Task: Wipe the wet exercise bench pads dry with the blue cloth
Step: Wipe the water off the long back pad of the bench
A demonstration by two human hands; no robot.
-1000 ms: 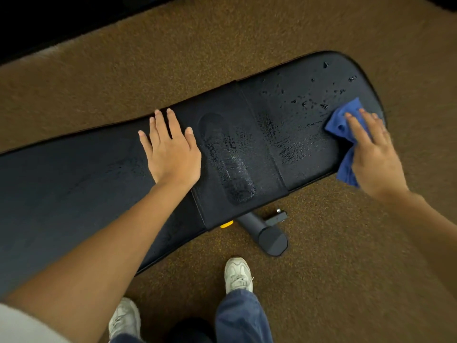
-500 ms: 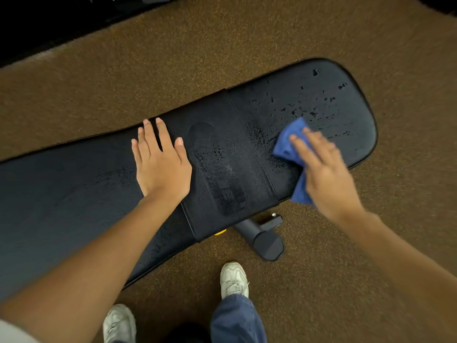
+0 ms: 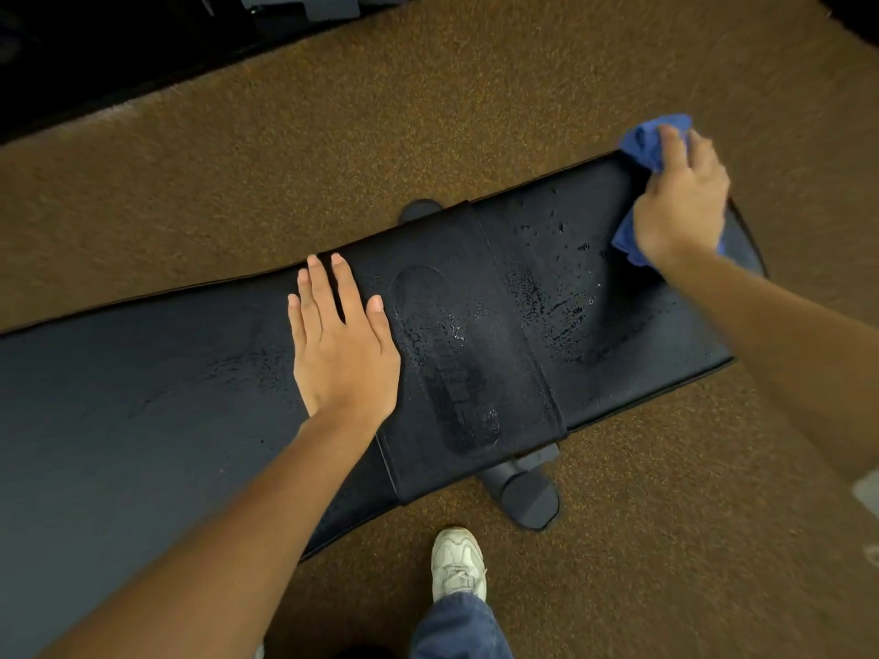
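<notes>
Bench pads (image 3: 475,354): black, lying across brown carpet (image 3: 428,135), droplets beaded on centre and right sections. Left hand (image 3: 340,347) flat on pad, fingers straight, slightly spread. Right hand (image 3: 682,195) presses bunched blue cloth (image 3: 649,142), fingers curled over it, now at pad's far right corner, up from mid-pad half a second ago.

Right hand (image 3: 680,202) hides most of blue cloth (image 3: 649,140)
</notes>
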